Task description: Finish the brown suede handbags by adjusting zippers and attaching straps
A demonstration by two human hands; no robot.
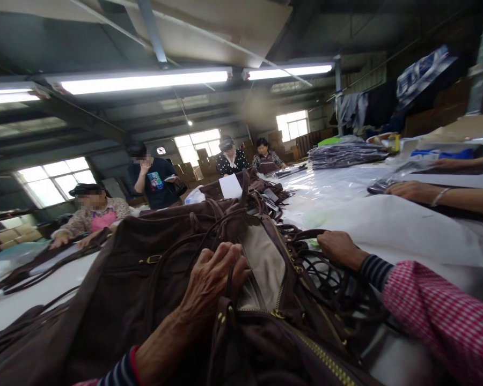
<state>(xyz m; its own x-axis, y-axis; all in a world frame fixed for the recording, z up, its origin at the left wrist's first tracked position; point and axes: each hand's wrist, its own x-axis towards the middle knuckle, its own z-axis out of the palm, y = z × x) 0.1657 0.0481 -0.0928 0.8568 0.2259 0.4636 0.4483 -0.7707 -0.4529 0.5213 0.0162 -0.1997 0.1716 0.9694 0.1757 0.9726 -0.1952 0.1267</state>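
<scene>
Lit tube lights (145, 81), bright windows (57, 181)

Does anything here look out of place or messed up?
Mainly the open bag between the hands: its zipper gapes, baring pale lining. Dark straps lie tangled beside it. I see no clear spill or damage.

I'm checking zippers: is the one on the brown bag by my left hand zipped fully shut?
No, the brown bag has its gold-toned zipper parted, with beige lining showing between the teeth.
</scene>
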